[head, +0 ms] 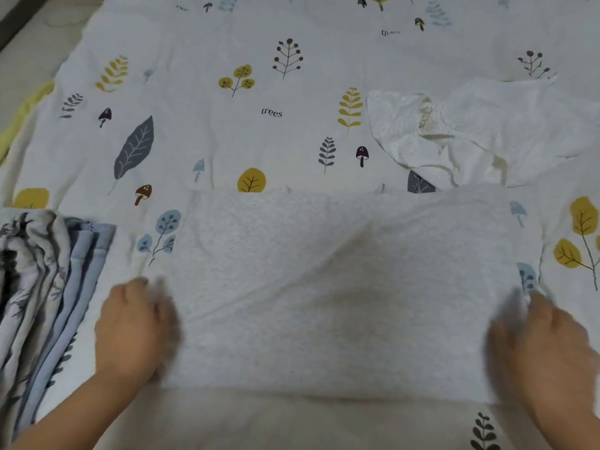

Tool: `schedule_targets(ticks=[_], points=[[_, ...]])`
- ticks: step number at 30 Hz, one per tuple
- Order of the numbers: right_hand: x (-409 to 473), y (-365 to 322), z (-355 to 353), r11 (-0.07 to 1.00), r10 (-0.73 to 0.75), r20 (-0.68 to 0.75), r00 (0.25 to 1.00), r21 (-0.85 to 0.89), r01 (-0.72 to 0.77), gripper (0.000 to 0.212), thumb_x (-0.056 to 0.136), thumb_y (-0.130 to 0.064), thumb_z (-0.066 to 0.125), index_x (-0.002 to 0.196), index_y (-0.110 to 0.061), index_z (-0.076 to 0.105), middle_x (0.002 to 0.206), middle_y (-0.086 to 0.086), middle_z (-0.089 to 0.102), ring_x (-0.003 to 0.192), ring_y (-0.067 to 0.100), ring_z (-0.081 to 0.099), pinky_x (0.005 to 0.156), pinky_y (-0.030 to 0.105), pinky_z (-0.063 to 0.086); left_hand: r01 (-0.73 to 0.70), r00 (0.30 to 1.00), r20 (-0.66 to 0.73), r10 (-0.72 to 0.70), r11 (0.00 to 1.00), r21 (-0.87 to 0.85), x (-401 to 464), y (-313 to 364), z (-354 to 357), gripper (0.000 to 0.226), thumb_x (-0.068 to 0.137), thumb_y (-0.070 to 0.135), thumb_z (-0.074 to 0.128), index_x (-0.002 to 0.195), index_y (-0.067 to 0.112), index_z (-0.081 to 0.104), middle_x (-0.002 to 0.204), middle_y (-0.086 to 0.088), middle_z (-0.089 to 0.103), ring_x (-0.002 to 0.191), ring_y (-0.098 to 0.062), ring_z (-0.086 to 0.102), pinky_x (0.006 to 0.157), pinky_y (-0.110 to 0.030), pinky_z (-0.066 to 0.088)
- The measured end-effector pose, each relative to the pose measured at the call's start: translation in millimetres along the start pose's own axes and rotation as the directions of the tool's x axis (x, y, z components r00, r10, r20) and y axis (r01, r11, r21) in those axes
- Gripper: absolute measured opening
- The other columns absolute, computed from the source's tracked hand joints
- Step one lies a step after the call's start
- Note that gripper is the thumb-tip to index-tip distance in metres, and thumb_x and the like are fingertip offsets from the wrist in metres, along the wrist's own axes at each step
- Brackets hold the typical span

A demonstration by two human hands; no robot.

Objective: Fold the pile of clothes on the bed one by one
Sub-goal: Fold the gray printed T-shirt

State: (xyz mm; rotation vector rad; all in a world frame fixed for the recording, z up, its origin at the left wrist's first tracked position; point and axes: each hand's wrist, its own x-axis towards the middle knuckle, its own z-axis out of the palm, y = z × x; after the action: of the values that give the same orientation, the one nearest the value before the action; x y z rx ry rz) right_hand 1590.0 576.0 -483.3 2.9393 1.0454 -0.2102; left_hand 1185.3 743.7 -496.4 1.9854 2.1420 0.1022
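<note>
A light grey garment [341, 287] lies spread flat on the bed in front of me, forming a wide rectangle. My left hand [130, 326] grips its left edge, fingers curled into the cloth. At the right edge my right hand [545, 345] pinches the fabric. Both hands are blurred by motion. A crumpled white dotted garment [454, 134] lies unfolded behind the grey one, to the right.
The bed cover [227, 125] is white with printed leaves, trees and mushrooms. A stack of folded clothes [42, 287], grey-patterned and light blue, sits at the left edge. The floor [29, 43] shows at the far left.
</note>
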Motion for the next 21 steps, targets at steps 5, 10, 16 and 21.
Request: schedule_targets(ticks=[5,10,16,21], points=[[6,-78,21,0.901,-0.434,-0.079,0.897,-0.029,0.433,0.064,0.086,-0.042,0.038,0.139,-0.006,0.034,0.142,0.025,0.039,0.132,0.04,0.032,0.101,0.058,0.033,-0.502,0.861,-0.062,0.505,0.863,0.052,13,82,23,0.057,0.087,0.038,0.039,0.128,0.0,0.049,0.129,-0.028,0.051,0.116,-0.044,0.051,0.092,-0.052,0.043],[7,-124,58,0.591,-0.798,0.122,0.59,-0.036,0.806,0.065,0.083,-0.052,0.033,0.138,-0.018,0.033,0.141,0.008,0.048,0.132,0.023,0.028,0.107,0.05,0.013,-0.831,0.555,0.2,0.808,0.552,0.076,7,134,69,0.057,0.091,0.047,0.032,0.14,0.019,0.033,0.145,-0.008,0.042,0.134,-0.026,0.038,0.105,-0.045,0.024],[68,-68,60,0.803,-0.557,0.153,0.816,-0.151,0.576,0.078,0.078,-0.07,-0.012,0.144,-0.029,-0.003,0.152,-0.006,-0.007,0.14,0.012,-0.009,0.111,0.048,-0.011,-0.563,0.823,0.249,0.511,0.794,0.229,55,101,75,0.068,0.09,0.053,0.003,0.149,0.021,0.016,0.156,-0.002,0.012,0.144,-0.024,0.017,0.112,-0.039,0.003],[69,-46,35,0.935,-0.309,0.255,0.916,-0.093,0.342,0.063,0.097,-0.05,0.014,0.15,-0.024,-0.009,0.157,0.003,-0.016,0.145,0.022,-0.013,0.115,0.051,-0.002,-0.308,0.94,0.209,0.268,0.932,0.19,53,118,56,0.057,0.098,0.039,0.021,0.149,0.014,0.014,0.158,-0.01,0.005,0.145,-0.029,0.003,0.114,-0.053,0.005]])
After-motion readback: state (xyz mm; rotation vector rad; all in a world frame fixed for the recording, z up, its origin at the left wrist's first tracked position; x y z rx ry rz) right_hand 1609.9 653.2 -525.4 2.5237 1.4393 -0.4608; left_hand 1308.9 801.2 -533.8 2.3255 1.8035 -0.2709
